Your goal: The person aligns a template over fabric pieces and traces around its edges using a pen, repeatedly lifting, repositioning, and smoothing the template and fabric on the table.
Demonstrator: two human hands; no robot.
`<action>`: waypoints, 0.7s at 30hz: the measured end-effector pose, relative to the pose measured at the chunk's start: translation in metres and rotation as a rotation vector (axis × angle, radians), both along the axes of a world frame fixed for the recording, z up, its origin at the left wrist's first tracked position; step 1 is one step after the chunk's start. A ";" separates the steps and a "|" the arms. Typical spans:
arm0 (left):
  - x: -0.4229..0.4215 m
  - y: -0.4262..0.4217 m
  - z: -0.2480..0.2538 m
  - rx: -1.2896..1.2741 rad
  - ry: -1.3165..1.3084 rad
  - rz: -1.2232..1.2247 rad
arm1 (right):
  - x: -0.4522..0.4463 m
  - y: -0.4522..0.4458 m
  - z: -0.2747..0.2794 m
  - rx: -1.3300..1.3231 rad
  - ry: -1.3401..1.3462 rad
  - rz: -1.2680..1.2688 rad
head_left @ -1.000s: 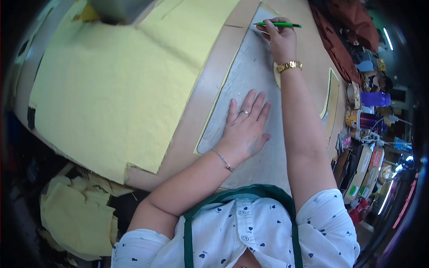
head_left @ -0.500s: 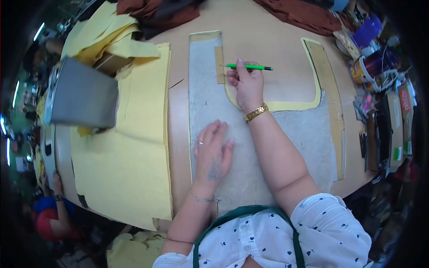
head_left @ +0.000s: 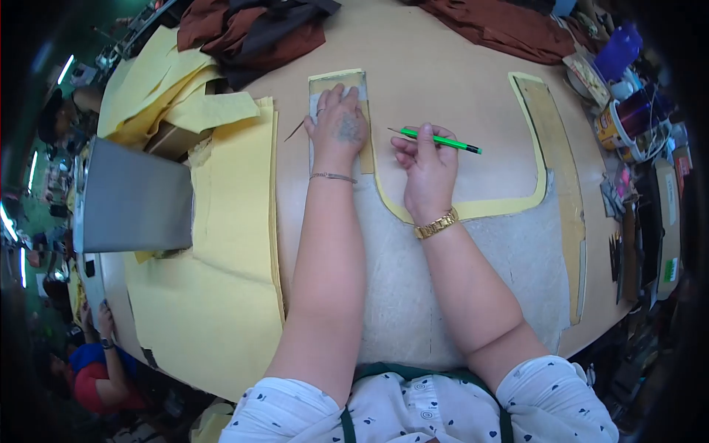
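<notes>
My left hand (head_left: 338,127) lies flat, palm down, on the upper left arm of a grey U-shaped template (head_left: 399,295). Its fingers reach near the template's top end. Between the template's two arms, my right hand (head_left: 428,159) holds a green pencil (head_left: 443,140), its tip pointing left toward the left arm. A yellow sheet (head_left: 473,209) shows as a border along the template's inner curve. Brown tape strips (head_left: 557,148) cover part of the right arm.
Stacked yellow sheets (head_left: 214,310) lie at the left beside a grey metal box (head_left: 136,196). Brown cloth (head_left: 495,29) is at the back. Cups and a purple bottle (head_left: 619,50) stand at the right. A co-worker (head_left: 103,376) is at the lower left.
My left hand has moved up to the template's left arm and lies flat there. My right hand still holds the pencil, now off the left arm. The view has turned and shifted.
</notes>
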State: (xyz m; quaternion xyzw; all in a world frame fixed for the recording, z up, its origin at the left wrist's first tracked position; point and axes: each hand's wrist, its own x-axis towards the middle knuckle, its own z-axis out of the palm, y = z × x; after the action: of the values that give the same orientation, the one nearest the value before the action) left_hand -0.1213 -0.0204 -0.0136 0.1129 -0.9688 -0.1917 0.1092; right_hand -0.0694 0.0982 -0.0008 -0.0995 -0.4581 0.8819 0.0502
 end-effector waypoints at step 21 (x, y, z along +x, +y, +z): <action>0.001 0.002 0.000 0.030 -0.013 0.112 | -0.168 -0.098 0.015 0.992 0.444 0.621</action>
State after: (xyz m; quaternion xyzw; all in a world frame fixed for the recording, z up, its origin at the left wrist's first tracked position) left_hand -0.1205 -0.0181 -0.0141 0.1698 -0.9587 -0.1991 0.1115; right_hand -0.2371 0.0001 0.0141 0.2591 -0.7992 0.5373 -0.0741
